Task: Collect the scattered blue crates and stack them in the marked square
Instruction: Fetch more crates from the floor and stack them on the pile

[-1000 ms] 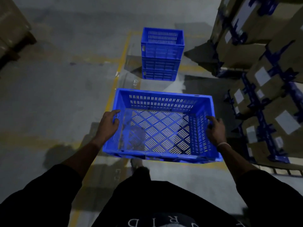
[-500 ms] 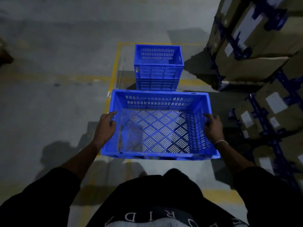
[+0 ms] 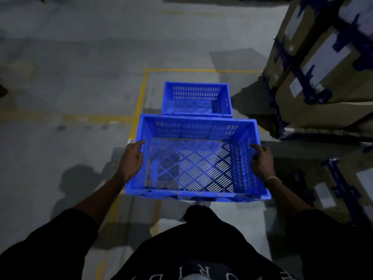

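Left hand (image 3: 131, 161) is gripping the left wall of the carried crate (image 3: 193, 158) — fingers curled over the rim, thumb on the outside. The grip is closed on the plastic, not spread.

Between the two hands the carried crate is hanging level above the floor (image 3: 70, 87), open side up, nothing inside, slatted base showing the floor through it.

Just beyond the hands, past the crate's far wall, the stacked crate (image 3: 196, 98) is sitting inside the yellow marked square (image 3: 144, 85). Only its top is showing, so how many are under it I cannot tell. The carried crate's far rim is overlapping its near edge in view; they are looking apart in height, not touching.

Right hand (image 3: 262, 162) is gripping the right wall the same way — fingers wrapped over the rim, a light band on the wrist.

Further out past the right hand, cardboard boxes (image 3: 323, 57) with blue strapping are standing stacked along the square's right side.

Below both hands, dark sleeves and a dark shirt are filling the bottom of the view.
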The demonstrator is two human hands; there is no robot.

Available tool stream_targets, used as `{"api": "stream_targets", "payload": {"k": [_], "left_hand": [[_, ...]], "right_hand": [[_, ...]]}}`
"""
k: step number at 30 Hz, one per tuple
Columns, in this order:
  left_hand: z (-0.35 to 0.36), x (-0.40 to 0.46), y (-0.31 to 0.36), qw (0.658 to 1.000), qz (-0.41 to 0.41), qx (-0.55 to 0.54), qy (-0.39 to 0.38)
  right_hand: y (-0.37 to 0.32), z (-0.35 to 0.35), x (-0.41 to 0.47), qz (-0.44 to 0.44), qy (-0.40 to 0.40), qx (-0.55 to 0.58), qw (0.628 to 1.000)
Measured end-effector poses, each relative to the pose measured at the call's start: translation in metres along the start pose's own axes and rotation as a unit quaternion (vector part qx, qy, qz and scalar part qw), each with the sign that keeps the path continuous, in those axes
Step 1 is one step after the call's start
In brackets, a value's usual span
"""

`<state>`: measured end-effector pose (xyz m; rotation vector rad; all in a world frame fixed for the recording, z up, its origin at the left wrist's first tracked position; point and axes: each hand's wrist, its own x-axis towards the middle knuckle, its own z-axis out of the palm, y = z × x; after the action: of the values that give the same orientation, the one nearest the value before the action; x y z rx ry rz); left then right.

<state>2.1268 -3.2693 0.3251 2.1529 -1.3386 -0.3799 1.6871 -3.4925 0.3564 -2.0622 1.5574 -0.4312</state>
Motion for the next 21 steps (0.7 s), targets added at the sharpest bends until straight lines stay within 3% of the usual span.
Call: {"api": "stream_targets", "payload": {"k": [12, 21], "left_hand": [[0.034, 0.241, 0.026, 0.999, -0.027, 0.004, -0.022], [0.071, 0.398, 0.003, 0.997, -0.061, -0.010, -0.048]], "right_hand": [[-0.034, -0.015, 0.253, 0.025, -0.033, 0.040, 0.998], [-0.048, 0.026, 0.419, 0.050, -0.033, 0.021, 0.998]]}}
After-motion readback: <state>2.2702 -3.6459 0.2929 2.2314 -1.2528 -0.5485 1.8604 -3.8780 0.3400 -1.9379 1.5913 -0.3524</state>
